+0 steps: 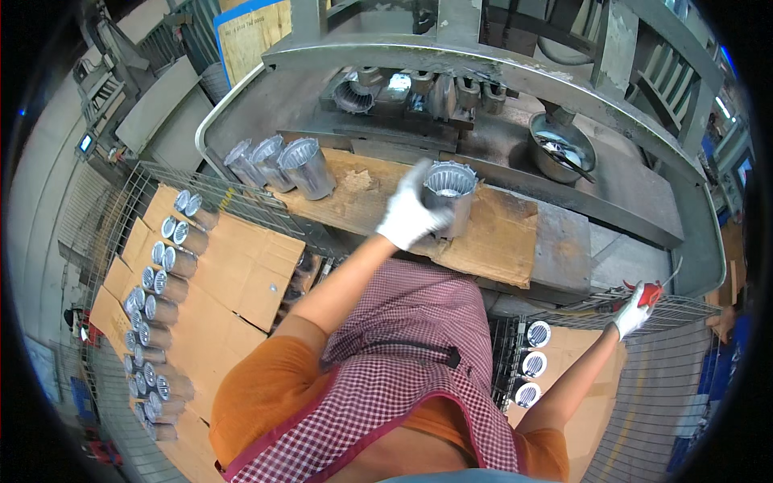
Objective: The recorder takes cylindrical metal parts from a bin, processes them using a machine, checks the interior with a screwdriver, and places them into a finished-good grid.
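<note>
On the cardboard-covered bench stands a grey metal cylinder (453,193) with an open top and ribbed inner wall. My left hand (412,211), in a white glove, is closed against its left side, fingers near the rim and thumb at the front; the fingers are slightly blurred. Out to the right, my gloved right hand (634,315) is closed round a red-handled tool (650,295) with a thin metal shaft. Several similar ribbed cylinders (306,169) stand at the bench's left end.
Behind the bench is a machine with a heavy metal frame (515,68). A metal bowl (562,149) with tools in it sits inside. On my left, a cardboard-lined wire cage (241,258) holds rows of cylinders (167,286); on my right are further round parts (533,364) on cardboard.
</note>
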{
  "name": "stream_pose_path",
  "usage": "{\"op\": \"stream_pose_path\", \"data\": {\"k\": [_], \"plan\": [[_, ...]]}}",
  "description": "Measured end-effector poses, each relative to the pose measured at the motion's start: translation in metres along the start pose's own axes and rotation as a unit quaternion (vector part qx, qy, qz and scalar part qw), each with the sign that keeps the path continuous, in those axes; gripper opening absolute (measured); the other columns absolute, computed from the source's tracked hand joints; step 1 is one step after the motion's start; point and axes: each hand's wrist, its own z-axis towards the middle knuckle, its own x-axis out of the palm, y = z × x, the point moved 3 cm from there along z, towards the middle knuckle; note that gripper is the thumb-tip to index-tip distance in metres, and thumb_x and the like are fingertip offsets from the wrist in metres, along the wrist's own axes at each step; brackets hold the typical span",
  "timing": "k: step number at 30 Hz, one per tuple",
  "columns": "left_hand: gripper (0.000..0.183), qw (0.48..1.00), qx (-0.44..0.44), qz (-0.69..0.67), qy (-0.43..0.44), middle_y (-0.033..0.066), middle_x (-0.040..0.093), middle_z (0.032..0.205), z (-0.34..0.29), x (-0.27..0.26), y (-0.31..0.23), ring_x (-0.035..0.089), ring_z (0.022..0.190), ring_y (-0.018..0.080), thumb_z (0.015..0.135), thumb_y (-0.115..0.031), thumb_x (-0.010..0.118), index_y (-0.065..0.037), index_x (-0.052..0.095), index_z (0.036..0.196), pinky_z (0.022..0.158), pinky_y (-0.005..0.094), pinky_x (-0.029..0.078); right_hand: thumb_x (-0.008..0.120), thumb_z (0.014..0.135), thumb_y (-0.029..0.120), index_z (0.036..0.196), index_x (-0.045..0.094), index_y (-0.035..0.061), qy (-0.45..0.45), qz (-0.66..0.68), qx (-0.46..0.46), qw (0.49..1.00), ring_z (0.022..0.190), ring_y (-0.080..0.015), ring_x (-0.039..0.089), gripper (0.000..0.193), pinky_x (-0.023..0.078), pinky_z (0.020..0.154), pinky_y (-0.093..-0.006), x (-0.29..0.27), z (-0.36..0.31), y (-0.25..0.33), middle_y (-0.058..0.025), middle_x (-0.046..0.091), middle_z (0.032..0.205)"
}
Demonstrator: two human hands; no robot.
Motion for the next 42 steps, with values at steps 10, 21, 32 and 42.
{"op": "stream_pose_path", "data": {"k": [10, 21, 32, 42], "plan": [[0.034, 0.881, 0.309, 0.294, 0.203, 0.0120, 0.058, 0.105, -0.003, 0.092, -0.102, 0.057, 0.101, 0.0322, 0.067, -0.033, 0.072, -0.023, 0.064, 0.099, 0.079, 0.0463, 0.041, 0.073, 0.082, 0.031, 0.124, 0.058, 0.0058, 0.494, 0.000, -0.134, 0.859, 0.087, -0.0164, 0.058, 0.052, 0.048, 0.081, -0.0323, 0.003, -0.173, 0.029, -0.0072, 0.065, 0.098], [0.045, 0.900, 0.353, 0.251, 0.059, 0.0120, 0.060, 0.106, -0.016, 0.072, -0.091, 0.062, 0.092, 0.0312, 0.058, -0.035, 0.076, -0.025, 0.067, 0.101, 0.070, 0.0456, 0.049, 0.075, 0.078, 0.035, 0.126, 0.056, 0.0057, 0.543, 0.029, -0.103, 0.833, 0.095, -0.0224, 0.066, 0.059, 0.050, 0.083, -0.0334, 0.033, -0.232, 0.064, -0.0126, 0.068, 0.106], [0.059, 0.889, 0.410, 0.152, -0.133, 0.0152, 0.057, 0.115, -0.030, 0.058, -0.057, 0.061, 0.096, 0.0341, 0.049, -0.028, 0.086, -0.022, 0.060, 0.101, 0.074, 0.0431, 0.049, 0.063, 0.081, 0.057, 0.100, 0.057, 0.0003, 0.529, -0.161, -0.239, 0.798, 0.083, -0.0422, 0.063, 0.060, 0.049, 0.073, -0.0470, 0.023, -0.229, 0.101, -0.0247, 0.066, 0.084], [0.062, 0.905, 0.380, 0.144, -0.128, 0.0145, 0.054, 0.121, -0.029, 0.059, -0.057, 0.057, 0.102, 0.0324, 0.047, -0.029, 0.086, -0.023, 0.059, 0.103, 0.081, 0.0432, 0.045, 0.064, 0.081, 0.055, 0.102, 0.058, 0.0016, 0.567, -0.024, -0.227, 0.792, 0.084, -0.0422, 0.064, 0.057, 0.050, 0.073, -0.0446, 0.019, -0.238, 0.111, -0.0234, 0.067, 0.087]]}}
